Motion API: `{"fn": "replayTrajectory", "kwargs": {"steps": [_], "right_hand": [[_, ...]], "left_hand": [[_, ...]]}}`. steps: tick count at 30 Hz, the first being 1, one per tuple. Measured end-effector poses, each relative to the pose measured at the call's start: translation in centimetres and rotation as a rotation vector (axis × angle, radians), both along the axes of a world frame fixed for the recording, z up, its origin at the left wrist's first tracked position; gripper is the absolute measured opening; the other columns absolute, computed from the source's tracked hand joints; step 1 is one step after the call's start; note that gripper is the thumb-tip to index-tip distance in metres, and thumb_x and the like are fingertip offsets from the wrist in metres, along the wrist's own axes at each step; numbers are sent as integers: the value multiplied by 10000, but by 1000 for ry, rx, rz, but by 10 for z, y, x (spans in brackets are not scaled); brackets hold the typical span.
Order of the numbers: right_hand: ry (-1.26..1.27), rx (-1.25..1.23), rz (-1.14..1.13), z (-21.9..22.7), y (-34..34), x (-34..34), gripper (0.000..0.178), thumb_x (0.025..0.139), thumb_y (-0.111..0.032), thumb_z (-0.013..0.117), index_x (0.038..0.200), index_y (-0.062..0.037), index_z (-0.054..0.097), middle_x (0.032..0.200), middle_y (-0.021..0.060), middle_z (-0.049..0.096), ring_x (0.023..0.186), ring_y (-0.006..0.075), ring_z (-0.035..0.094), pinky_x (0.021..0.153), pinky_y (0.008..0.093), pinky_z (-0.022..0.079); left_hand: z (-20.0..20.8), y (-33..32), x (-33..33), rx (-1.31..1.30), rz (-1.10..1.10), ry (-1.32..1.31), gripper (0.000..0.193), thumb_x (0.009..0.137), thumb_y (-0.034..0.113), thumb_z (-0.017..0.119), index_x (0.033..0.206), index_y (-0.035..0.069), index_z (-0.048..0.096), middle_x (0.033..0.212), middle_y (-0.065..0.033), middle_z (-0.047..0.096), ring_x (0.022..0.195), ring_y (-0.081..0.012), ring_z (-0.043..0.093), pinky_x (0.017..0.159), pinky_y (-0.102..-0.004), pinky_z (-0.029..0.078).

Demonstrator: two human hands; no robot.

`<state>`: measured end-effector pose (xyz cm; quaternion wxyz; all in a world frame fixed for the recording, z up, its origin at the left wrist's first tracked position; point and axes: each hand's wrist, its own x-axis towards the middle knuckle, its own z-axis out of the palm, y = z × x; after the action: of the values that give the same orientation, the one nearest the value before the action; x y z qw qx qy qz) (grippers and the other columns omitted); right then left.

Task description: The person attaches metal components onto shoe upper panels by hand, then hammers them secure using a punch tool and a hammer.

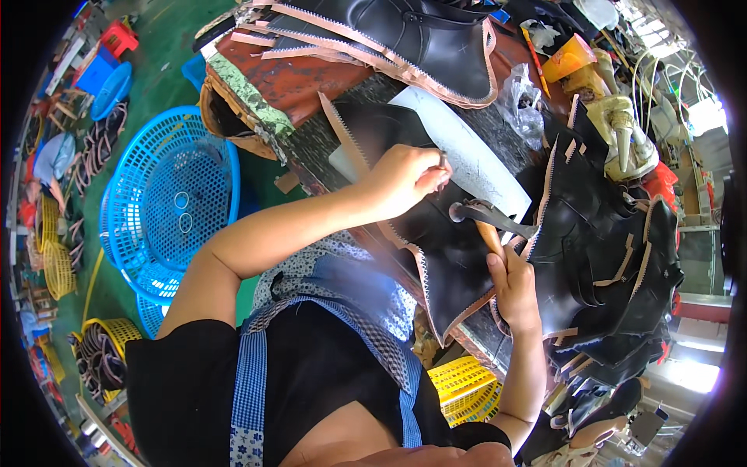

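My right hand (513,288) is closed round the wooden handle of a hammer (488,233). Its dark metal head, with a round face at one end and a long thin peen at the other, hangs above the leather. To the left, my left hand (411,179) is closed over a black leather piece (443,265), thumb against the curled fingers. What it pinches, if anything, I cannot make out. The leather has pinkish zigzag-cut edges and drapes over the bench's near edge. Beneath it lies a whitish flat slab (475,156), partly covered.
More black leather pieces (583,241) are heaped to the right, others (389,39) at the far side of the workbench (311,86). A clear plastic bag (520,101), an orange-yellow cup (568,58) and a beige machine (622,140) stand beyond. Blue baskets (128,210) are left, a yellow basket (467,385) below.
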<state>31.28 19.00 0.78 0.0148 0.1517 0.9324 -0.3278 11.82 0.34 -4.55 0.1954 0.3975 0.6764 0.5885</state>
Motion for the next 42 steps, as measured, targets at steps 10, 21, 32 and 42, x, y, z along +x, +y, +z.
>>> {"fn": "replayTrajectory", "kwargs": {"steps": [10,21,32,42], "right_hand": [[-25,-3,-14,-2,5,0,300,991,-212,559,830,40,531,611,136,461,567,192,403,555,352,388],[524,-404,25,54,12,-6,494,982,-511,500,806,-50,499,560,-18,402,463,70,364,415,251,245],[181,-291,-82,6,9,2,491,1002,-451,511,841,9,569,610,-19,474,571,67,416,514,249,330],[881,-612,63,41,0,-4,546,956,-584,488,879,-44,477,556,-27,333,442,51,295,392,214,213]], "left_hand": [[-11,3,2,22,72,-97,152,970,72,569,1008,-46,658,872,-92,699,824,-132,683,782,-281,572],[-6,6,9,33,154,566,85,853,70,679,848,3,627,798,-162,658,738,-356,653,641,-386,516],[-20,1,0,84,23,-335,221,1004,162,548,1036,-40,632,924,-96,692,874,-147,672,810,-295,563],[-8,2,20,12,146,610,48,886,52,628,871,10,610,812,-130,651,736,-324,662,638,-375,529]]}}
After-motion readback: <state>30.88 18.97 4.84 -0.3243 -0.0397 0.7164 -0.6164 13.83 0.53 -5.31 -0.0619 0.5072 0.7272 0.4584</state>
